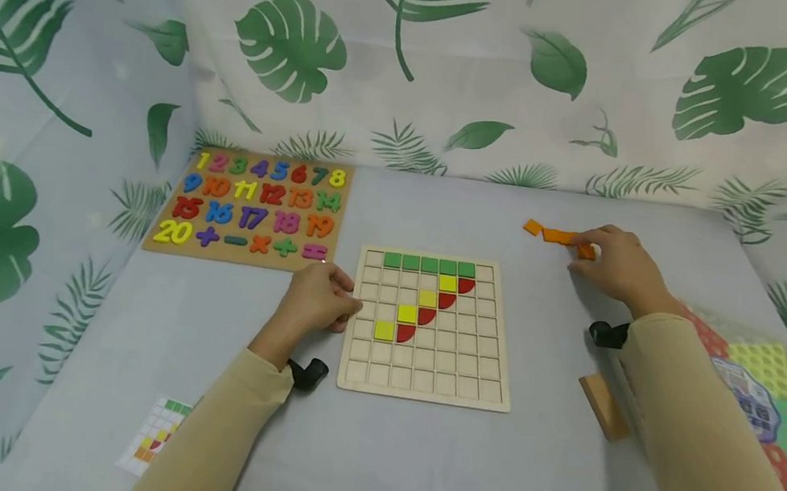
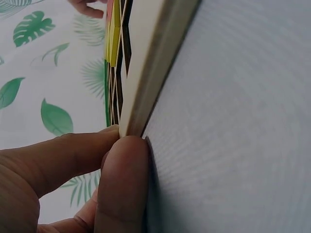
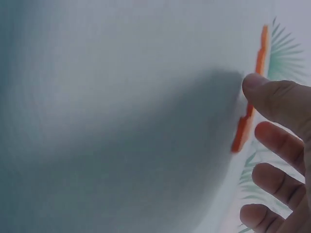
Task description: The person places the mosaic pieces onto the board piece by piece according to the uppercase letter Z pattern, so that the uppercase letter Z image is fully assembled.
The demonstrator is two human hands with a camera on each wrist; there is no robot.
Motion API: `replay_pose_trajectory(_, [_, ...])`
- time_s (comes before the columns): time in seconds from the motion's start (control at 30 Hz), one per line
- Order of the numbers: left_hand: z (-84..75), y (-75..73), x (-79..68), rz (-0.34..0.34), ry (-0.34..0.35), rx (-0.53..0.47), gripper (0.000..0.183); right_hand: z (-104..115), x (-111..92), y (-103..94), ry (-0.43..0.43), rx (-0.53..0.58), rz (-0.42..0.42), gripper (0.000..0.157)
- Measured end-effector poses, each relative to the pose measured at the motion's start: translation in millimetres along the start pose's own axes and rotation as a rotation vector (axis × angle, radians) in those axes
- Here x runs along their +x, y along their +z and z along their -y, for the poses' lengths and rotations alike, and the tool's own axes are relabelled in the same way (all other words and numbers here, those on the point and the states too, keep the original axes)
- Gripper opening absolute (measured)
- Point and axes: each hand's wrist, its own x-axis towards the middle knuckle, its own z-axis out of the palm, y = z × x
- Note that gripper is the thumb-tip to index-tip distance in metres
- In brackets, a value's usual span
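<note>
A square wooden grid board (image 1: 422,381) lies mid-table with green squares (image 1: 429,265), yellow squares (image 1: 407,313) and red quarter-round tiles (image 1: 426,316) in its cells. My left hand (image 1: 315,301) is at the board's left side; in the left wrist view, thumb (image 2: 124,179) and forefinger pinch the board's edge (image 2: 146,87). At the back right, my right hand (image 1: 621,263) reaches over a row of orange tiles (image 1: 556,236). In the right wrist view its fingers are spread and the thumb (image 3: 272,94) overlaps the orange tiles (image 3: 239,138). Whether it touches one is unclear.
A number puzzle board (image 1: 232,252) lies at the back left. A pattern card (image 1: 157,433) lies front left, partly behind the left sleeve. To the right are a wooden block (image 1: 603,407) and a clear bag of coloured pieces (image 1: 758,368), partly hidden by the right sleeve.
</note>
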Motion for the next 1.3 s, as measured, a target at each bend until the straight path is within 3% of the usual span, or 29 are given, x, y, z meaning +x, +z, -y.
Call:
replay_pose_trajectory(0.37, [-0.3,0.2,-0.6,-0.015,0.01,0.009,0.03,-12.1,2.9,-1.9,0.028,-0.037,-0.011,0.043])
replay_pose_trajectory(0.9, [1.5,-0.8,-0.8,-0.009,0.008,-0.011,0.029,-13.6,3.6,-0.3,-0.021,-0.009,-0.019,0.037])
replay_pose_trajectory(1.1, [1.7,-0.6,-1.3,-0.011,0.007,-0.004,0.028,4.0,-2.6,7.0,-0.083,0.02,-0.056,0.035])
replay_pose_trajectory(1.3, [-0.5,-0.8,2.2,-0.022,0.018,-0.001,0.028,44.3,-10.4,14.0,-0.156,0.038,-0.06,0.031])
